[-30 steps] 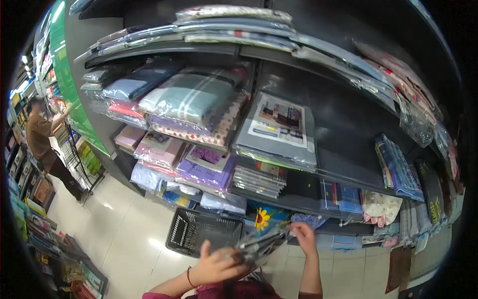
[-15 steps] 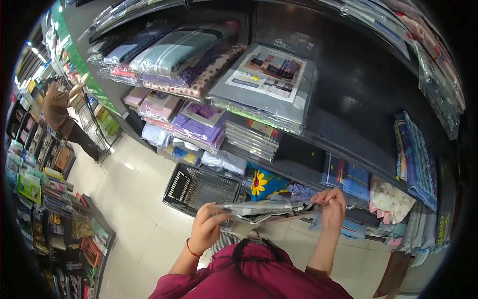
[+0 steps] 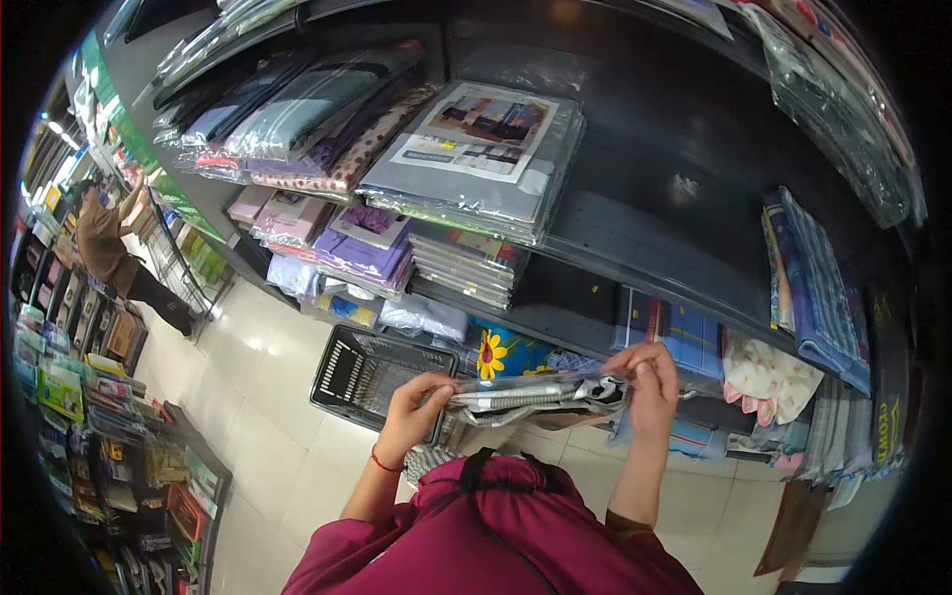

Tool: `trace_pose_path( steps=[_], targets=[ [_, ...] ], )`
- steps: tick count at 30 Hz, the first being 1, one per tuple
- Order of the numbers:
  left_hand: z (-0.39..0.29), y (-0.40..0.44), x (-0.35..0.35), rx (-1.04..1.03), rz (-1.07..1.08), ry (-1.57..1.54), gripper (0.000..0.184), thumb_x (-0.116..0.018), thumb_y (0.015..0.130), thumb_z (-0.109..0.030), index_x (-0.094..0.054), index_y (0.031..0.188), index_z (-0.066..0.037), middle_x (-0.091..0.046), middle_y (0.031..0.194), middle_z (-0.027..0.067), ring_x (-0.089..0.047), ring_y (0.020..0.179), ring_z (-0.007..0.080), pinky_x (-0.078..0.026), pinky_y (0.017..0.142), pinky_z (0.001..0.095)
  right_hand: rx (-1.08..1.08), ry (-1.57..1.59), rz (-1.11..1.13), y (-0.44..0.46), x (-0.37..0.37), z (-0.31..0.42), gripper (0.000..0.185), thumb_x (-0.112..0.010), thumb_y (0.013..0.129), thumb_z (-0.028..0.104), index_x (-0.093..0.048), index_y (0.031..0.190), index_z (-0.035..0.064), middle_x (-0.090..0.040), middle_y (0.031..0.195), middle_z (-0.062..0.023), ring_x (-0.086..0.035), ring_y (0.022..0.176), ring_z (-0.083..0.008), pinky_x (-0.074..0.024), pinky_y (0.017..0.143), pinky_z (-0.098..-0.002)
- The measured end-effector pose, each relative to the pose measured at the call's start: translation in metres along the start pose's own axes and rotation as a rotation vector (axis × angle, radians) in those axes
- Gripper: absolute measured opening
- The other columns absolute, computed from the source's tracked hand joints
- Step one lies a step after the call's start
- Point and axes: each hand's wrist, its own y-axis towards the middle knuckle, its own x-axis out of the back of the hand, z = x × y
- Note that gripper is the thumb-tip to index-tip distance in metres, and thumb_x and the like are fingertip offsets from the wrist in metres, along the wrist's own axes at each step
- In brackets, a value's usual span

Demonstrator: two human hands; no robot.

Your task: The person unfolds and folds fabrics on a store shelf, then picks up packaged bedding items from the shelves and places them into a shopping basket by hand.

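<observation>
A folded grey, black and white cloth in a clear plastic bag [image 3: 535,397] is stretched between my two hands, above the floor and in front of the lower shelves. My left hand [image 3: 415,412], with a red cord at the wrist, pinches its left end. At the right end, my right hand [image 3: 647,382] has thumb and fingers closed on the plastic. The black basket [image 3: 332,392] stands on the floor just behind my left hand.
Dark shelves [image 3: 674,238] carry packaged bedding [image 3: 466,149], purple packs [image 3: 362,243] and a blue checked cloth [image 3: 818,283]. A sunflower-print pack [image 3: 506,352] lies low behind the bag. At the left are a person in brown [image 3: 107,243] beside a cart, and a goods display [image 3: 119,446].
My hands have spread apart, and the bag between them went from bunched and blurred to stretched out level. The view has tipped downward and shifted, showing more of my maroon top.
</observation>
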Motion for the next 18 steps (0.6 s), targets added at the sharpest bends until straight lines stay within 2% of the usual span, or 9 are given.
trace_pose_path(
  steps=[1, 2, 6, 9, 10, 13, 14, 17, 18],
  targets=[
    [0.002, -0.002, 0.0, 0.072, 0.02, -0.02, 0.01, -0.057, 0.08, -0.002, -0.059, 0.089, 0.001, -0.061, 0.088, 0.006, -0.055, 0.085, 0.0149, -0.041, 0.077, 0.0251, 0.004, -0.031, 0.015, 0.0, 0.0, -0.001, 0.006, -0.038, 0.084, 0.004, -0.043, 0.08, 0.0021, -0.053, 0.078, -0.0111, -0.055, 0.073, -0.0199, -0.046, 0.07, -0.0324],
    [0.002, -0.005, -0.006, -0.039, -0.048, 0.166, 0.005, -0.056, 0.081, -0.002, -0.06, 0.082, 0.0, -0.062, 0.082, 0.0075, -0.056, 0.079, 0.0149, -0.043, 0.074, 0.0257, 0.013, -0.062, 0.031, 0.001, 0.0, -0.001, 0.007, -0.038, 0.084, 0.002, -0.043, 0.079, 0.0019, -0.053, 0.078, -0.0114, -0.055, 0.073, -0.0199, -0.0461, 0.069, -0.0324],
    [-0.035, -0.011, -0.01, -0.355, -0.131, 0.28, 0.007, -0.052, 0.083, -0.003, -0.058, 0.083, 0.001, -0.062, 0.086, 0.0099, -0.056, 0.079, 0.0131, -0.045, 0.071, 0.026, 0.194, -0.082, 0.048, 0.001, 0.004, 0.018, 0.007, -0.04, 0.083, 0.002, -0.045, 0.08, 0.0016, -0.056, 0.077, -0.0123, -0.056, 0.076, -0.0207, -0.0456, 0.074, -0.0332],
    [-0.048, -0.007, -0.011, -0.141, -0.186, 0.149, 0.009, -0.05, 0.085, -0.003, -0.058, 0.082, 0.001, -0.063, 0.087, 0.0097, -0.057, 0.077, 0.0127, -0.045, 0.068, 0.025, 0.098, -0.176, 0.073, 0.005, 0.006, 0.011, 0.007, -0.041, 0.083, 0.002, -0.047, 0.081, 0.0009, -0.057, 0.08, -0.0127, -0.057, 0.08, -0.0213, -0.0443, 0.078, -0.0332],
    [-0.034, -0.005, -0.009, -0.109, -0.19, 0.102, 0.01, -0.049, 0.086, -0.004, -0.056, 0.082, 0.001, -0.063, 0.089, 0.0097, -0.058, 0.074, 0.0122, -0.045, 0.067, 0.0237, 0.017, -0.159, 0.053, 0.004, 0.006, 0.001, 0.007, -0.041, 0.083, 0.002, -0.048, 0.082, 0.0007, -0.058, 0.083, -0.0124, -0.057, 0.085, -0.0217, -0.0434, 0.08, -0.0332],
    [-0.017, -0.014, -0.011, -0.162, -0.22, 0.098, 0.01, -0.05, 0.086, -0.005, -0.054, 0.082, 0.002, -0.063, 0.089, 0.0104, -0.057, 0.074, 0.0125, -0.045, 0.067, 0.0235, -0.012, -0.152, 0.046, -0.008, 0.015, -0.021, 0.008, -0.042, 0.083, 0.001, -0.05, 0.081, 0.0008, -0.058, 0.085, -0.0117, -0.057, 0.085, -0.0216, -0.0429, 0.081, -0.0322],
    [-0.014, -0.02, -0.013, -0.123, -0.227, 0.077, 0.009, -0.049, 0.087, -0.005, -0.053, 0.083, 0.002, -0.063, 0.087, 0.0104, -0.058, 0.074, 0.0135, -0.045, 0.067, 0.0238, -0.02, -0.152, 0.053, -0.013, 0.022, -0.026, 0.007, -0.044, 0.081, 0.0, -0.051, 0.082, 0.0005, -0.057, 0.088, -0.011, -0.056, 0.087, -0.0209, -0.0416, 0.083, -0.0322],
    [-0.015, -0.034, -0.021, -0.183, -0.262, 0.132, 0.01, -0.047, 0.087, -0.005, -0.053, 0.082, 0.001, -0.062, 0.086, 0.0106, -0.059, 0.074, 0.0151, -0.044, 0.067, 0.0243, -0.21, -0.137, 0.284, -0.034, 0.051, -0.043, 0.01, -0.048, 0.08, -0.001, -0.053, 0.088, 0.0009, -0.055, 0.098, -0.0114, -0.053, 0.095, -0.0192, -0.0392, 0.087, -0.0304],
    [-0.011, -0.034, -0.023, -0.216, -0.261, 0.128, 0.009, -0.047, 0.087, -0.004, -0.052, 0.082, 0.001, -0.062, 0.085, 0.0107, -0.058, 0.073, 0.0159, -0.044, 0.066, 0.0245, -0.185, -0.162, 0.457, -0.036, 0.061, -0.045, 0.016, -0.052, 0.078, 0.0, -0.053, 0.094, 0.0009, -0.054, 0.103, -0.0097, -0.051, 0.099, -0.0182, -0.0377, 0.089, -0.0307]
  ],
)
